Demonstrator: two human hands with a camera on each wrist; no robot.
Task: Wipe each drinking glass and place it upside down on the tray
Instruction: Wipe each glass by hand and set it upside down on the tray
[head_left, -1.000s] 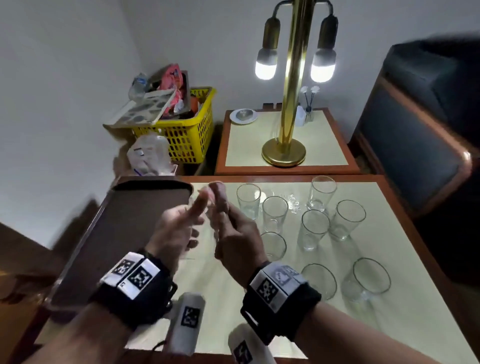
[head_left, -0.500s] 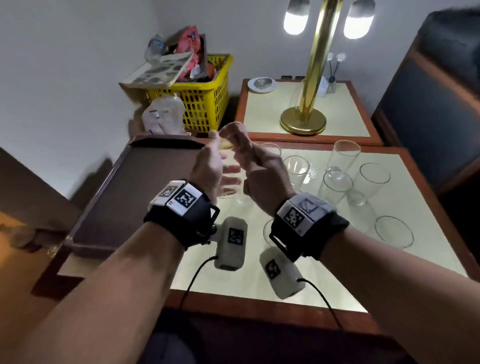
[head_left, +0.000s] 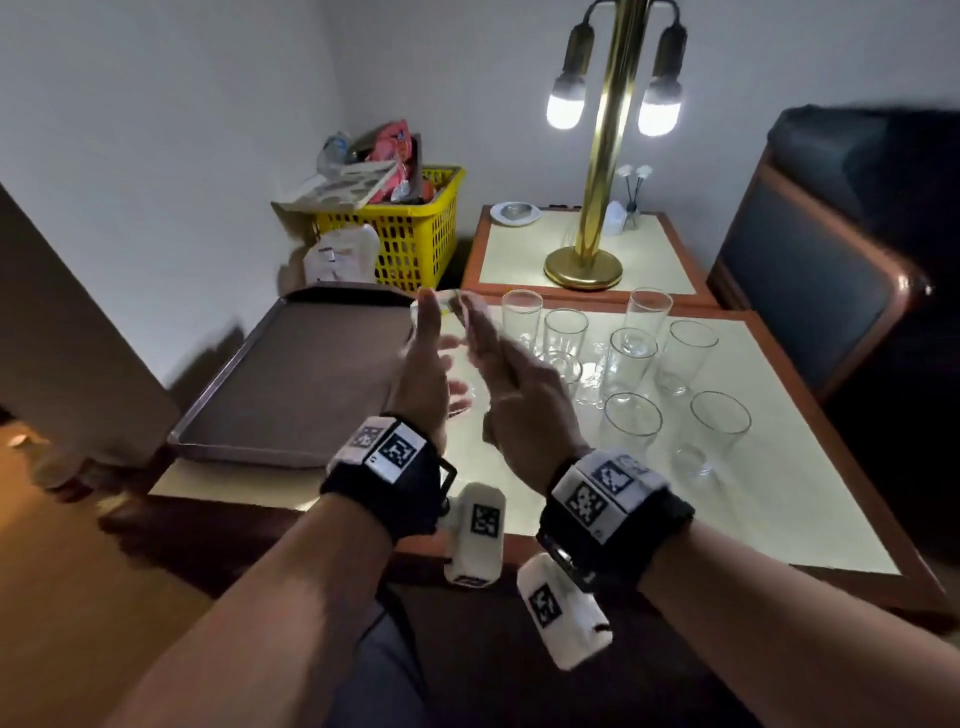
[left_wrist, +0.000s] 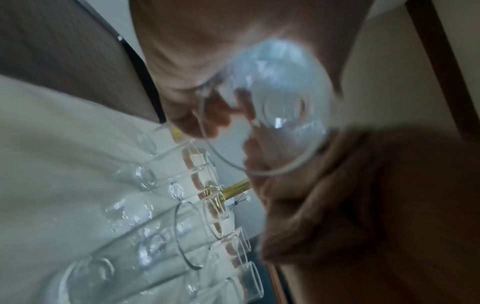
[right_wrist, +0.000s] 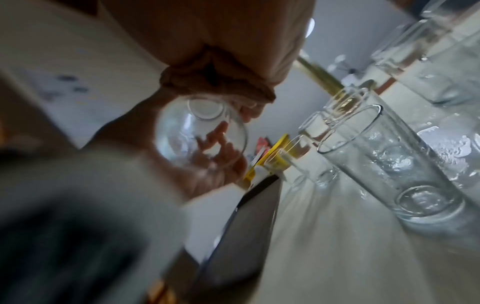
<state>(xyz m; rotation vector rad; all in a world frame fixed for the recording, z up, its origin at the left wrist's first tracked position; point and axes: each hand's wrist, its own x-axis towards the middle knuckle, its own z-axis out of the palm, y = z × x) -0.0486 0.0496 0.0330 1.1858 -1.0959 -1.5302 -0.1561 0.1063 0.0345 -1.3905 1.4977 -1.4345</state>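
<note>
While raised above the bench (head_left: 753, 499) | drinking glass (left_wrist: 279, 107) lies tilted between both hands | left hand (head_left: 423, 374) and right hand (head_left: 519, 384) each curl fingers round it | tray (head_left: 291, 374) beside, remaining glasses (head_left: 631, 358) upright nearby

Brass lamp (head_left: 608, 156) on side table (head_left: 524, 249), yellow basket (head_left: 410, 234), dark chair (head_left: 831, 249)

Clear glossy glasses (head_left: 634, 358); matt brown tray (head_left: 291, 384); polished brass lamp (head_left: 597, 208)
</note>
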